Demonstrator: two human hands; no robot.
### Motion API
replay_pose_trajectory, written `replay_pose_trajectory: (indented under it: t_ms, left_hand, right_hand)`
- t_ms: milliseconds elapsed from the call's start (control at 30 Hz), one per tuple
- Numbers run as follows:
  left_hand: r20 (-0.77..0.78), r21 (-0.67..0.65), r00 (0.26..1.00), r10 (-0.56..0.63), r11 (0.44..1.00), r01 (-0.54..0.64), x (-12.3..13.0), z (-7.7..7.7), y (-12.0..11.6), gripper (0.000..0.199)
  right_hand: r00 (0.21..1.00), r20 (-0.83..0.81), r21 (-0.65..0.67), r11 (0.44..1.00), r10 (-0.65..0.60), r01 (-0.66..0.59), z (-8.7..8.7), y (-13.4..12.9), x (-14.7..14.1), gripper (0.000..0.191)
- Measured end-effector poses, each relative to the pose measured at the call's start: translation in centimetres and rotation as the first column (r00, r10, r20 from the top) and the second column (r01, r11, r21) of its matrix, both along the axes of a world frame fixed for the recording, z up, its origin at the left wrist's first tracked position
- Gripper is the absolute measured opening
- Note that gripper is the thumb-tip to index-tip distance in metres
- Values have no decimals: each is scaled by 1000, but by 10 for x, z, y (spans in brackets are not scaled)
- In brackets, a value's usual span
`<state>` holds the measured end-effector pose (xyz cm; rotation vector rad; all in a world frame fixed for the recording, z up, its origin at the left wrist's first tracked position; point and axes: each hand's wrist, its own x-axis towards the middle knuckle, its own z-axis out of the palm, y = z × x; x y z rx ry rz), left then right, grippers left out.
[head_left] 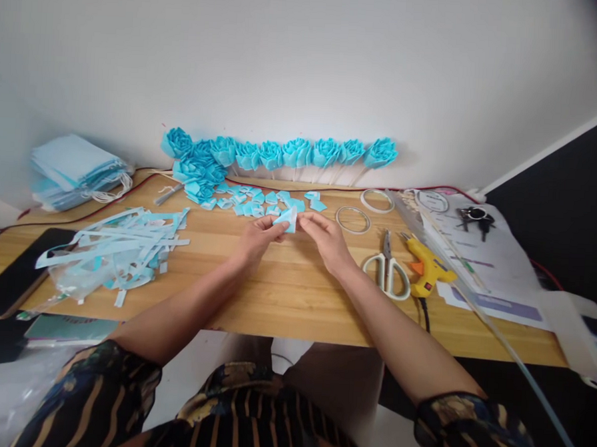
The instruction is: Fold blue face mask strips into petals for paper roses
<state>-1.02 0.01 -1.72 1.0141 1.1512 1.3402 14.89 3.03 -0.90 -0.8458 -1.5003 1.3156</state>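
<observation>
A small light-blue folded piece (289, 219) is held above the table between my two hands. My left hand (264, 235) pinches its lower left side. My right hand (324, 235) has its thumb and fingers pressed together at the piece's right edge. Just behind the hands lie several similar blue folded pieces (254, 196). Blue flowers (297, 153) on thin sticks lean in a row against the wall, with more of them heaped at the left end.
Blue-white strips (127, 241), a phone (20, 269) and stacked masks (79, 165) lie left. Scissors (387, 268), tape rings (353, 220), a yellow glue gun (427, 267), keys (476, 218), papers (501, 261) and a white bottle (581, 325) are right.
</observation>
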Motion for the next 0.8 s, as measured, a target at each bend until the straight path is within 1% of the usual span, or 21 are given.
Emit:
replay_pose_trajectory:
  t_ms: [100, 233, 367, 467, 633, 800]
  left_hand:
    - [-19, 0, 999, -25, 1000, 25, 1, 0, -1, 27]
    - [-70, 13, 996, -58, 998, 59, 1, 1, -1, 27]
    - [-100, 28, 993, -62, 998, 65, 1, 5, -3, 27]
    - [-98, 18, 993, -67, 997, 69, 2, 7, -4, 27]
    - [-70, -7, 993, -93, 996, 93, 4, 9, -6, 34]
    - [-59, -15, 994, -96, 995, 95, 2, 8, -5, 32]
  right_hand:
    - [999, 21, 9, 999, 38, -38, 1, 0, 1, 22]
    - [997, 83, 17, 1000, 2, -3, 0, 0, 0, 31]
    - [997, 76, 17, 1000, 13, -14, 0, 0, 1, 32]
    - [997, 73, 24, 999, 19, -21, -1, 1, 1, 31]
    - [996, 89, 37, 999, -24, 20, -4, 2, 2, 32]
    - [997, 79, 27, 1000, 14, -16, -4, 2, 3, 29]
